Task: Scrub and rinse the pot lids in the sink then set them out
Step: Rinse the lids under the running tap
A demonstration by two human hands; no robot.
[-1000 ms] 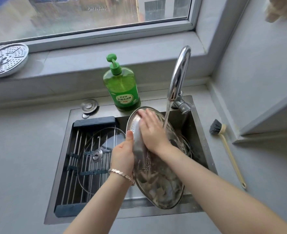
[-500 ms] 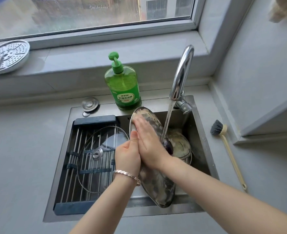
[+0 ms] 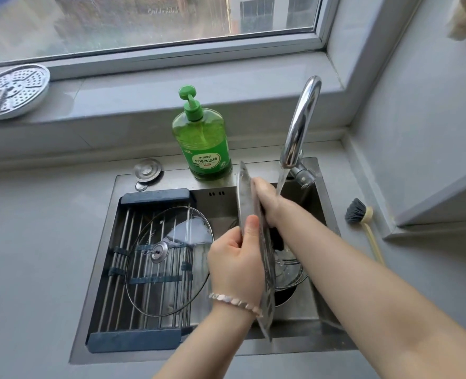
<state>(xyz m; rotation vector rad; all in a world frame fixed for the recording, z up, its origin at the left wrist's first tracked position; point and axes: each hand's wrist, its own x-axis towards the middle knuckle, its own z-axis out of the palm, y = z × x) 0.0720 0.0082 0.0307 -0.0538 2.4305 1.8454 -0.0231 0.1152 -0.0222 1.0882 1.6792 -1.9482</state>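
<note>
Left hand [image 3: 236,266], beaded bracelet [image 3: 234,300] on its wrist, is seen over the sink [image 3: 177,184]. The held lid [image 3: 268,291] is gripped at its rim, thumb laid on the left face, other fingers curled. The lid is round, shiny and wet. It is stood nearly upright over the basin and seen edge-on, long axis running near to far, upper end by the bottle. Right hand [image 3: 266,203] is pressed on the lid's right face near the top, fingers kept flat and together; anything under the palm cannot be told. A clear glass lid [image 3: 149,285] with a steel knob is laid flat on a rack [image 3: 144,341] of steel rods with dark end bars. Another lid [image 3: 288,272] is lying low in the basin. Water is run from the curved chrome tap [image 3: 300,124] onto the right hand. A green pump bottle [image 3: 203,138], labelled 柠檬洗洁精, is stood on the back rim, a round metal plug [image 3: 147,168] near it. A pale-handled brush [image 3: 369,233] is left on the worktop [image 3: 34,255]. A perforated metal plate [image 3: 12,91] is set on the windowsill [image 3: 171,86].
</note>
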